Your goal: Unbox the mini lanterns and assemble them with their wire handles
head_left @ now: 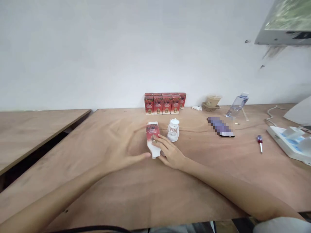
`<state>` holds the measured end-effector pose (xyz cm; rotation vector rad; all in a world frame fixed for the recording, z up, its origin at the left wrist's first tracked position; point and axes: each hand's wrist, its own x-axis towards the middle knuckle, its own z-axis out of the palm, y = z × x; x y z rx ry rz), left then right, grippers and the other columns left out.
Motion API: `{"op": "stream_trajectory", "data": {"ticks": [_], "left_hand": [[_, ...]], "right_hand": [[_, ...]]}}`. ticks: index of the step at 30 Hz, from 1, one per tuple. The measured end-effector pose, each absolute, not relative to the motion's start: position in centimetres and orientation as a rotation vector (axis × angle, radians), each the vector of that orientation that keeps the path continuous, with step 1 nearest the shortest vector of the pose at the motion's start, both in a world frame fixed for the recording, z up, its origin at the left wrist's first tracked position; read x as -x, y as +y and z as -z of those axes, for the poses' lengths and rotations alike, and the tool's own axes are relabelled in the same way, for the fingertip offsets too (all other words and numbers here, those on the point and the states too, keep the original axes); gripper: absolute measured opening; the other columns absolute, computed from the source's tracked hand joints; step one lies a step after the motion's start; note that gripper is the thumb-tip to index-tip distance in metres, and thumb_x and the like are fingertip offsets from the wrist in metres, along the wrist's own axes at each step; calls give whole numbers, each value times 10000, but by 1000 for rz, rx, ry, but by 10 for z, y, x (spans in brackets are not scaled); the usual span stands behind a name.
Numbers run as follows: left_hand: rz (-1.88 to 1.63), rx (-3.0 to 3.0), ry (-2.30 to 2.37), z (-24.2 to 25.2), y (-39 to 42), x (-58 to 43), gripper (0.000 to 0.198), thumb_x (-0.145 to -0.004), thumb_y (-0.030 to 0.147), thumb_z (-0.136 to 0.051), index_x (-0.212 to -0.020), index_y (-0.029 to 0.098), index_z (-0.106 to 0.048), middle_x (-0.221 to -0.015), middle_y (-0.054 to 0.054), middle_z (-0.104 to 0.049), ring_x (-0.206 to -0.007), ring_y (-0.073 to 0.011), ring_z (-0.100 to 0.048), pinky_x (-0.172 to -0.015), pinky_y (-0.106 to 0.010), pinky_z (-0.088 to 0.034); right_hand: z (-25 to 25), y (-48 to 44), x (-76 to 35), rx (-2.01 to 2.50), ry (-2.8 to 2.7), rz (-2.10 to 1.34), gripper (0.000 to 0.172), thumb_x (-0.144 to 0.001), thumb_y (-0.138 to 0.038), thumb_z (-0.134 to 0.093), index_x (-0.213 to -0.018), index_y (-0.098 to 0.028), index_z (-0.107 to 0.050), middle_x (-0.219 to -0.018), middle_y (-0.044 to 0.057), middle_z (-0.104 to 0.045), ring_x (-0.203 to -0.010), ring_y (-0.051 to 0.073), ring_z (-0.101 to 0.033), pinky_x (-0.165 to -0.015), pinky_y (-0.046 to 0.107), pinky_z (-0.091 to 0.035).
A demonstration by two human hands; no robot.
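1. Left hand [119,149]: blurred, fingers spread, thumb tip by the box's near left corner; contact, we cannot tell. A careless sweep could knock the box askew.
2. Box [151,129]: mid-bench [109,200], printed face towards us, white flap at the far end. Probably thin card, we judge; a hard squeeze could crease it or bend that flap.
3. Red boxes [166,105]: standing in rows by the wall, beyond the box. An overlong reach could topple the front row.
4. Right hand [171,153]: pinching the box, fingers across its face, thumb low by the near end. Uneven pressure could twist it loose.
5. Lantern [173,130]: upright, just right of the box. Likeliest casualty, in our view: brushing knuckles could tip it.
6. Phone [220,127]: lying well apart; low risk unless an arm swings wide.
7. Screwdriver [259,142]: loose near the power strip [279,136]; a passing sleeve could set it rolling.
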<state>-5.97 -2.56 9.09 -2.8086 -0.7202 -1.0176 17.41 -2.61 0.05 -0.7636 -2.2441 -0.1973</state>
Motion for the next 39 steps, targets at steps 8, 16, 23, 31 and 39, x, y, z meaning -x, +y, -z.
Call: {"op": "stream_trajectory", "data": {"ticks": [8, 16, 23, 31, 39], "left_hand": [[865, 2933, -1028, -14, -4, 32, 576, -810, 422, -608, -1307, 231, -389, -1394, -125, -451, -1329, -288, -362, -1067, -523, -274], [1232, 2910, -1022, -16, -3, 32, 349, -848, 276, -574, -1177, 207, -480, -1284, -122, -544, -1266, -253, -458, -1022, -478, -396], [1476, 2918, -1123, -13, -2, 32, 239, -831, 240, -579, -1019, 202, -436, -1299, -152, -543, -1320, -260, -411, -1032, -525, -392], [1424, 2926, -1082, -14, -5, 31, 185, -778, 138, -539, -934, 196, -458, -1323, -145, -535, -1341, -264, -380, -1049, -521, -383], [1171, 2898, -966, -12, -2, 34, 157, -764, 92, -490, -784, 174, -623, -1378, -92, -482, -1353, -279, -342, -1071, -489, -374]], "right_hand": [[2, -28, -175, 930, -2025, 66, 458, -794, -132, -518, -1247, -172, -459, -1139, 155, -454, -1136, 265, -495, -920, 434, -501], [0, -28, -176, 864, -2048, -54, 484, -763, -33, -427, -1209, -217, -473, -1181, 129, -472, -1138, 230, -517, -947, 417, -482], [0, -24, -176, 925, -1857, -178, 329, -784, -93, -469, -1087, -216, -508, -1142, 108, -522, -1075, 209, -564, -853, 378, -546], [0, -22, -179, 928, -1882, -140, 199, -850, -93, -395, -963, -205, -514, -991, 82, -598, -964, 185, -590, -810, 338, -529], [8, -15, -186, 1008, -1954, -116, 318, -781, -23, -377, -768, -195, -644, -1062, 85, -628, -963, 191, -630, -804, 355, -536]]}}
